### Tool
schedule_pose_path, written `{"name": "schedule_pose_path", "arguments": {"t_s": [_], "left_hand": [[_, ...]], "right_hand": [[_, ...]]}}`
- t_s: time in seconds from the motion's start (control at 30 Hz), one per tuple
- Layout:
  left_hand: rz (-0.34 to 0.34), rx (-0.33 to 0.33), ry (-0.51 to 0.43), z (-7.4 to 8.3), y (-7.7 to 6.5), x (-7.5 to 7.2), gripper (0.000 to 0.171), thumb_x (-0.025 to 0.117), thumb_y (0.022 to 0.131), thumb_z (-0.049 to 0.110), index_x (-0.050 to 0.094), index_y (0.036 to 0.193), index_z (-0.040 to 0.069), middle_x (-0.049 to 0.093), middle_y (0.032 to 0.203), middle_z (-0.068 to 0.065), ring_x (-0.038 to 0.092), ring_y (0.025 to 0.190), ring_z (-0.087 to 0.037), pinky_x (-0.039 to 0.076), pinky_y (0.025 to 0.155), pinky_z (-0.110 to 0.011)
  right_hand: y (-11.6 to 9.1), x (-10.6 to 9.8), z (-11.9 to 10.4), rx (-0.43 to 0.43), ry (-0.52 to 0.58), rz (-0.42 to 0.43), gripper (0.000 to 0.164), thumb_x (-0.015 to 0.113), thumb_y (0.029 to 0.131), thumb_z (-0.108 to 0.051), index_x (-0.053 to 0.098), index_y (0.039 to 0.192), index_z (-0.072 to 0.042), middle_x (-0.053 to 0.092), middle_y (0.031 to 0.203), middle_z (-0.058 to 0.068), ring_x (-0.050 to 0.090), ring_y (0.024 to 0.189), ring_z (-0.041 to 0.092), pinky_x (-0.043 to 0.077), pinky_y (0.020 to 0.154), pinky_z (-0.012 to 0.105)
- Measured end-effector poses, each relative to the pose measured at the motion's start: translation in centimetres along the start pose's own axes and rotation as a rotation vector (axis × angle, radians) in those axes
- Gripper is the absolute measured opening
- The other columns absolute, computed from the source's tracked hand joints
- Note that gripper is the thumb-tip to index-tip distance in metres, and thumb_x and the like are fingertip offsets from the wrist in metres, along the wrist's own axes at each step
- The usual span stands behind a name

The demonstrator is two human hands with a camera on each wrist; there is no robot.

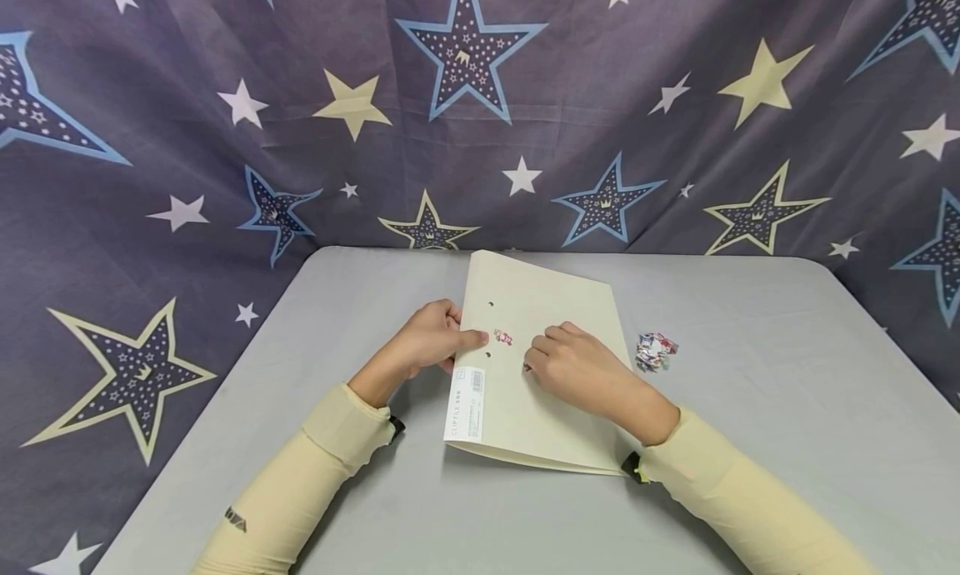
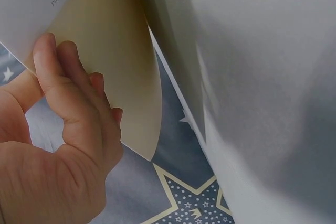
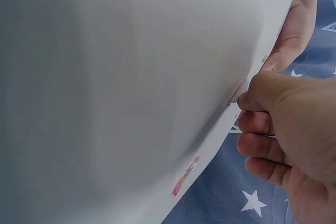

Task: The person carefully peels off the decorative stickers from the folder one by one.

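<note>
A cream clip file folder lies slightly tilted on the grey table, its lower edge gaping. My left hand grips its left edge, thumb on the front; in the left wrist view the fingers lie against the underside. A small pink and red sticker sits beside the left thumb, between two punched holes. Over the folder's middle, my right hand has curled fingers. In the right wrist view its thumb and forefinger pinch a small pale sticker, mostly hidden. A pink printed sticker shows on the folder there.
Several loose colourful stickers lie in a pile right of the folder on the grey table. A white label is on the folder's lower left. Behind the table hangs a dark star-patterned cloth.
</note>
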State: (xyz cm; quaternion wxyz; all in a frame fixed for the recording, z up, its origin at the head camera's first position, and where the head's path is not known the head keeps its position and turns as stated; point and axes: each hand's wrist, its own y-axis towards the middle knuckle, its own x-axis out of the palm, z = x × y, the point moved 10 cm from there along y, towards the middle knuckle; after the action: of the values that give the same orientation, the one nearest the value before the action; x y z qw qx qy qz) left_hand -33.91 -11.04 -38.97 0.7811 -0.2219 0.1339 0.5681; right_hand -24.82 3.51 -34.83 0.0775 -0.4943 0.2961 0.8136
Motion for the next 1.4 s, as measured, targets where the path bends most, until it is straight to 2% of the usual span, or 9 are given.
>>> {"name": "schedule_pose_path", "arguments": {"t_s": [0.23, 0.53, 0.9, 1.2, 1.4], "left_hand": [[0.0, 0.002, 0.001, 0.1, -0.1, 0.0, 0.037, 0.078, 0.092, 0.023, 0.053, 0.104, 0.0, 0.065, 0.079, -0.013, 0.068, 0.061, -0.024, 0.057, 0.053, -0.034], [0.004, 0.003, -0.002, 0.1, 0.0, 0.0, 0.036, 0.078, 0.091, 0.022, 0.053, 0.104, 0.0, 0.065, 0.08, -0.013, 0.069, 0.062, -0.024, 0.057, 0.053, -0.034], [0.005, 0.009, -0.005, 0.2, -0.1, 0.0, 0.036, 0.078, 0.092, 0.022, 0.053, 0.104, -0.001, 0.065, 0.08, -0.013, 0.069, 0.062, -0.024, 0.057, 0.053, -0.034], [0.001, -0.005, -0.009, 0.0, 0.0, 0.0, 0.036, 0.078, 0.092, 0.022, 0.053, 0.105, -0.001, 0.065, 0.081, -0.013, 0.069, 0.061, -0.024, 0.058, 0.054, -0.034], [-0.002, -0.003, -0.017, 0.1, -0.2, 0.0, 0.036, 0.078, 0.092, 0.021, 0.052, 0.105, -0.001, 0.065, 0.081, -0.013, 0.069, 0.06, -0.024, 0.059, 0.054, -0.036]], "right_hand": [[0.0, -0.2, 0.4, 0.026, 0.0, 0.004, 0.011, 0.075, 0.094, -0.014, 0.069, 0.088, -0.007, 0.064, 0.08, 0.003, 0.06, 0.079, 0.023, 0.046, 0.071, 0.033], [0.0, -0.2, 0.6, 0.034, -0.013, 0.009, 0.014, 0.074, 0.094, -0.014, 0.065, 0.085, -0.006, 0.062, 0.08, 0.004, 0.054, 0.074, 0.023, 0.044, 0.068, 0.033], [-0.1, -0.6, 1.0, 0.047, -0.007, 0.031, 0.014, 0.073, 0.094, -0.014, 0.065, 0.087, -0.005, 0.062, 0.082, 0.006, 0.054, 0.075, 0.024, 0.044, 0.068, 0.033], [-0.2, -1.2, 1.6, 0.073, 0.021, 0.051, 0.013, 0.075, 0.088, -0.011, 0.064, 0.087, -0.005, 0.063, 0.083, 0.006, 0.054, 0.076, 0.024, 0.044, 0.07, 0.034], [-0.4, -2.5, 3.0, 0.13, 0.082, 0.061, 0.009, 0.075, 0.085, -0.004, 0.066, 0.089, -0.004, 0.063, 0.084, 0.005, 0.056, 0.077, 0.024, 0.044, 0.071, 0.033]]}}
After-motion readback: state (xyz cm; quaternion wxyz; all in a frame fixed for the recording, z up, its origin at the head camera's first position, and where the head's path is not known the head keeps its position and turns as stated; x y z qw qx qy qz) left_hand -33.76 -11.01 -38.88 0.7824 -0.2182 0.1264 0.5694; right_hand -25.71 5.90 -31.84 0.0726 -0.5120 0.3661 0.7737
